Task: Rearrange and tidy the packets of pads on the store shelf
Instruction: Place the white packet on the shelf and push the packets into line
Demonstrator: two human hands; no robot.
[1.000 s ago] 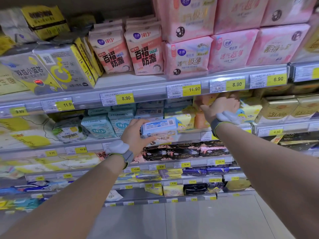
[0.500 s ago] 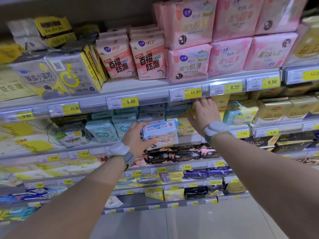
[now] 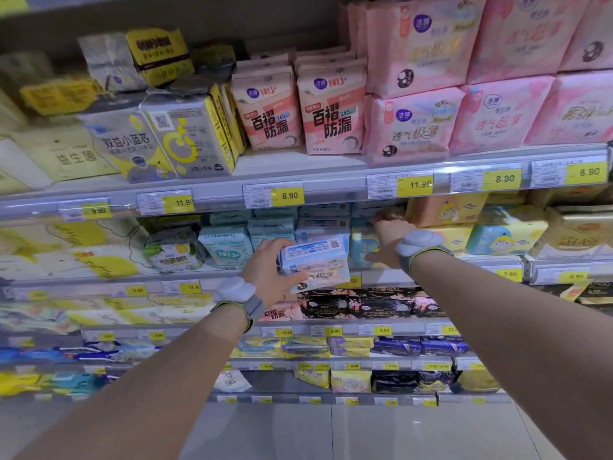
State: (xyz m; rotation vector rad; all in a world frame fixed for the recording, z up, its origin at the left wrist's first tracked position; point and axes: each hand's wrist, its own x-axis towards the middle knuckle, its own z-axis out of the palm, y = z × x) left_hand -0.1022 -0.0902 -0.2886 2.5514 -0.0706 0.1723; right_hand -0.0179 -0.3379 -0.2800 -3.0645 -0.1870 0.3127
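Observation:
My left hand [image 3: 265,265] grips a light blue packet of pads [image 3: 315,263] in front of the second shelf's edge, label side up and tilted. My right hand [image 3: 386,235] reaches into the second shelf among pale blue packets [image 3: 323,225]; its fingertips are hidden under the upper shelf's rail, so I cannot tell whether it holds anything. Teal packets [image 3: 227,245] stand left of my left hand. Yellow and orange packets [image 3: 446,209] lie right of my right hand.
Pink packets [image 3: 411,124] and salmon packets [image 3: 268,114] fill the top shelf, grey-yellow ones [image 3: 185,141] lean at its left. A rail with yellow price tags [image 3: 288,195] fronts each shelf. Black packets [image 3: 361,305] sit on the third shelf. Grey floor [image 3: 331,433] lies below.
My right hand has moved left and deeper into the second shelf, away from the yellow packets. My left hand still holds the blue packet in about the same place. The view has shifted closer.

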